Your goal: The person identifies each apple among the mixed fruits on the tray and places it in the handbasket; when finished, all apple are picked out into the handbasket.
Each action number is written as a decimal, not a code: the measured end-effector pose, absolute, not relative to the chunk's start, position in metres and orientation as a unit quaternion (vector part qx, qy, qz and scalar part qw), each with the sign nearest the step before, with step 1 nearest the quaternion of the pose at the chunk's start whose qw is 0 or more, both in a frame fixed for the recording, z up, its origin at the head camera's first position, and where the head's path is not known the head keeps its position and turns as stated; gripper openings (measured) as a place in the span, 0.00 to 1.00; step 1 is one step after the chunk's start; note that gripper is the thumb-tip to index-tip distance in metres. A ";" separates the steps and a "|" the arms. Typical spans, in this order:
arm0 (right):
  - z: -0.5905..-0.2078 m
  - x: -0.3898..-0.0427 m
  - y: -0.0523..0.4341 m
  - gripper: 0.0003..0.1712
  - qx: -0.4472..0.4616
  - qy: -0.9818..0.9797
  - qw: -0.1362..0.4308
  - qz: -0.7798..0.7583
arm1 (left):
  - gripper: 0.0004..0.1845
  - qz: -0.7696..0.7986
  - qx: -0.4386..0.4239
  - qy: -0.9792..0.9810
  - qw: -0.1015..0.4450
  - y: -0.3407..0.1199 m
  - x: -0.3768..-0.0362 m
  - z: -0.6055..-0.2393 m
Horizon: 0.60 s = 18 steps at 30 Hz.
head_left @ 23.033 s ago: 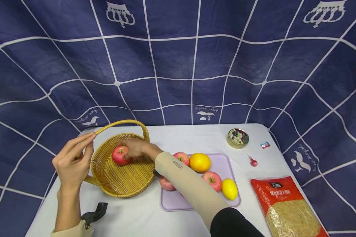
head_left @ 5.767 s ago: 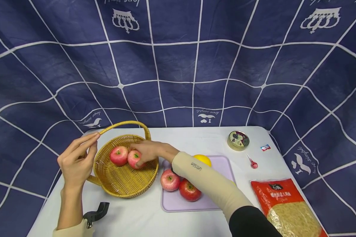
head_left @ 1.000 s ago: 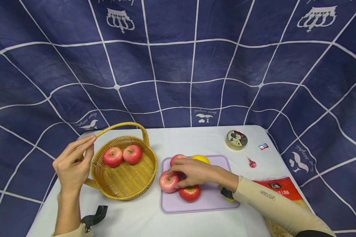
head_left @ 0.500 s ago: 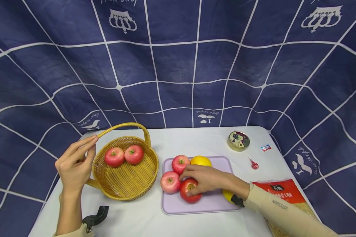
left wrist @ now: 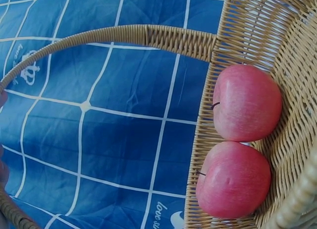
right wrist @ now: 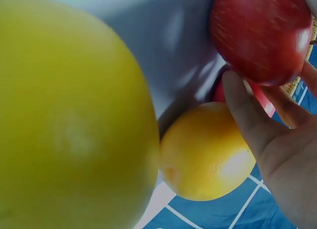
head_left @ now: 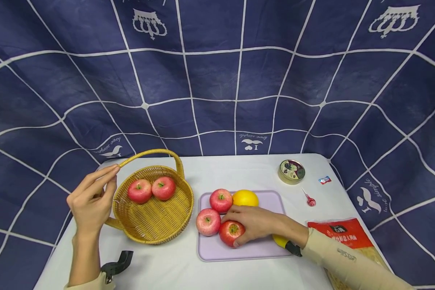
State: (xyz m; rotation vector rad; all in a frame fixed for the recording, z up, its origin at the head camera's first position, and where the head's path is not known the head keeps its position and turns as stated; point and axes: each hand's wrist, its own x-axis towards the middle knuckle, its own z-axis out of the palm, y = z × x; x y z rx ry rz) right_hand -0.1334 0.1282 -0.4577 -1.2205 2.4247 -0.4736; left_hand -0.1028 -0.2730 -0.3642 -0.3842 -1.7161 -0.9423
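Observation:
In the head view my left hand (head_left: 92, 199) pinches the arched handle (head_left: 150, 152) of a wicker basket (head_left: 156, 225). Two pink-red apples (head_left: 139, 191) lie side by side in it; the left wrist view shows them against the woven wall (left wrist: 233, 179). My right hand (head_left: 259, 221) is over a lilac tray (head_left: 217, 253), thumb and fingers curled round a darker red apple (head_left: 230, 233). Two paler apples (head_left: 208, 222) sit just left of and behind it. An orange (head_left: 245, 198) lies behind the hand, and a lemon (head_left: 280, 241) is partly hidden under the wrist.
A round tin (head_left: 291, 171), a lollipop (head_left: 310, 200) and a small wrapped candy (head_left: 324, 180) lie at the right on the white table. A red bag of noodles (head_left: 342, 235) is partly covered by my right sleeve. A blue checked cloth (head_left: 217, 72) hangs behind.
My right hand has moved from the pale left apple to the darker red one, which has tilted slightly. Since the oldest frame, a second apple has come into the basket. The left hand stays on the handle.

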 end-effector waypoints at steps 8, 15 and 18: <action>-0.459 -0.130 0.130 0.36 -0.424 0.866 0.202 -0.171 | 0.06 -0.392 -0.161 -0.727 0.541 -0.274 -0.102 -0.365; -0.464 -0.128 0.131 0.38 -0.425 0.864 0.199 -0.182 | 0.06 -0.394 -0.159 -0.728 0.539 -0.274 -0.102 -0.365; -0.466 -0.127 0.133 0.40 -0.424 0.863 0.200 -0.187 | 0.06 -0.396 -0.162 -0.726 0.539 -0.274 -0.102 -0.365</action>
